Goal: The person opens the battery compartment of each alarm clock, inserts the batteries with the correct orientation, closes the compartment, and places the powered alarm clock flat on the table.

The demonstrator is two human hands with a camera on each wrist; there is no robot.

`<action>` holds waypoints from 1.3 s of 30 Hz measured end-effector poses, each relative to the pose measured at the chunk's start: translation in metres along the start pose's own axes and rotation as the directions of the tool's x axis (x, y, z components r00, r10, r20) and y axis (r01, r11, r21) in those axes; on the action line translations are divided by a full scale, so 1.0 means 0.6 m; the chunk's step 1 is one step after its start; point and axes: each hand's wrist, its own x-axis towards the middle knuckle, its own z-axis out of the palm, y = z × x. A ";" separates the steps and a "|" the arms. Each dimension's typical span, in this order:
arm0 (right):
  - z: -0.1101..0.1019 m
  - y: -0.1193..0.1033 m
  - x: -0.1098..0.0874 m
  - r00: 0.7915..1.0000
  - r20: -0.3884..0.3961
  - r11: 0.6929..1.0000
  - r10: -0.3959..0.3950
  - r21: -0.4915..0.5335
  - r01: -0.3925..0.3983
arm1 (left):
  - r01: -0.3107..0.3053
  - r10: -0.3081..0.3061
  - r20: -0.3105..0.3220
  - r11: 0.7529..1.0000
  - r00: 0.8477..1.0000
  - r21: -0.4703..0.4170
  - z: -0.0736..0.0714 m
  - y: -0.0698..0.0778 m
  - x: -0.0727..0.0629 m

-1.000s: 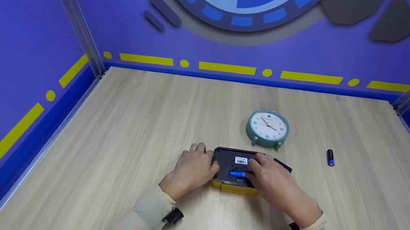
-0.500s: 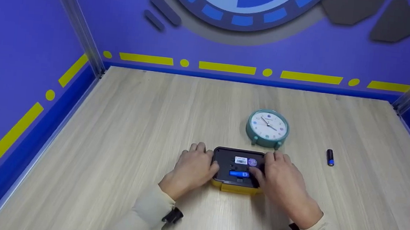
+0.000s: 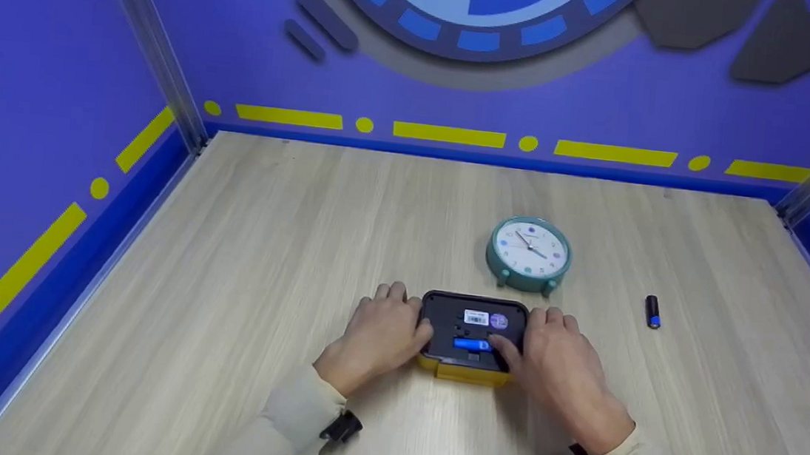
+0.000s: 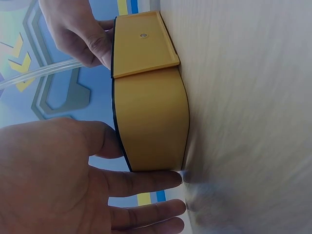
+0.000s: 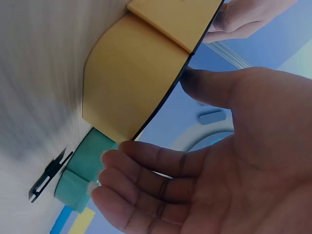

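Observation:
A yellow box-shaped device (image 3: pixel 471 374) lies on the table with its black back facing up. In that back sits a blue battery (image 3: pixel 470 344), partly covered by my right thumb. My left hand (image 3: pixel 381 333) holds the left end, thumb at the black edge and index finger along the side wall in the left wrist view. At the right end is my right hand (image 3: pixel 564 362), its thumb pressing near the battery's end. The right wrist view has that index fingertip at the device's corner, with the other fingers loosely bent.
Behind the device a teal round clock (image 3: pixel 530 251) lies face up. A dark battery with a blue end (image 3: pixel 653 312) lies farther right. The right wrist view shows a small black plastic piece (image 5: pixel 46 175) on the table, near the teal clock. Blue panels enclose the table.
My right hand has drawn back to the right from over the device, uncovering the round sticker and more of the blue battery. Its thumb stays by the battery. My left hand has not moved.

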 end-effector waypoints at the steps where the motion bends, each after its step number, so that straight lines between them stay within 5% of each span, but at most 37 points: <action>1: 0.000 0.000 0.000 1.000 0.007 1.000 0.001 0.000 -0.001 | 0.001 -0.001 0.003 1.000 1.000 0.002 0.000 0.000 0.000; 15: 0.009 -0.004 0.004 0.992 0.107 0.997 0.069 -0.028 -0.067 | 0.003 -0.003 0.015 1.000 1.000 0.008 -0.001 0.000 0.001; 39: 0.018 0.003 0.003 0.995 0.101 0.997 0.025 -0.069 -0.018 | 0.005 -0.005 -0.013 1.000 1.000 0.008 0.001 0.002 -0.001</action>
